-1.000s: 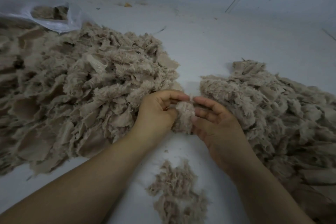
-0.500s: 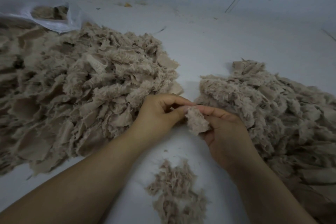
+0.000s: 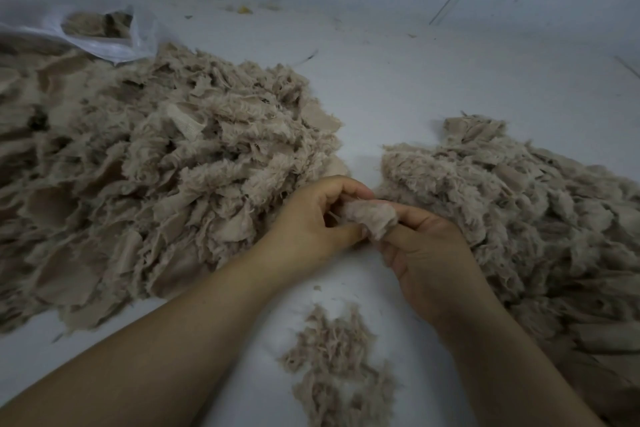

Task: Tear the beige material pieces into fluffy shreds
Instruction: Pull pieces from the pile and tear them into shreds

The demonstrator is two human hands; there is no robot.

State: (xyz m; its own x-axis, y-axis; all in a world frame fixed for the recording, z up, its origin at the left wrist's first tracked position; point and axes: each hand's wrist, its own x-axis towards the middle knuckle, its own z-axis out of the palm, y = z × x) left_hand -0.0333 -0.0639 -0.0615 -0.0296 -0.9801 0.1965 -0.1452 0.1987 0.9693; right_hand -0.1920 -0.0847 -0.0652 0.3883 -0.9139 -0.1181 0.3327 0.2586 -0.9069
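White flooring (image 3: 433,97) is lying under everything. At centre, left hand (image 3: 311,218) and right hand (image 3: 426,253) are both pinching one beige piece (image 3: 372,217); fluffy shreds (image 3: 339,367) are sitting at six o'clock.

White floor (image 3: 398,87) bears beige piles (image 3: 166,177), shreds (image 3: 339,374).

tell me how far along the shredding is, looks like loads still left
Done: only a small shred pile lies near the person. In hand: the left hand and right hand both pinch one beige piece. Left: the big left heap and right heap of pieces.
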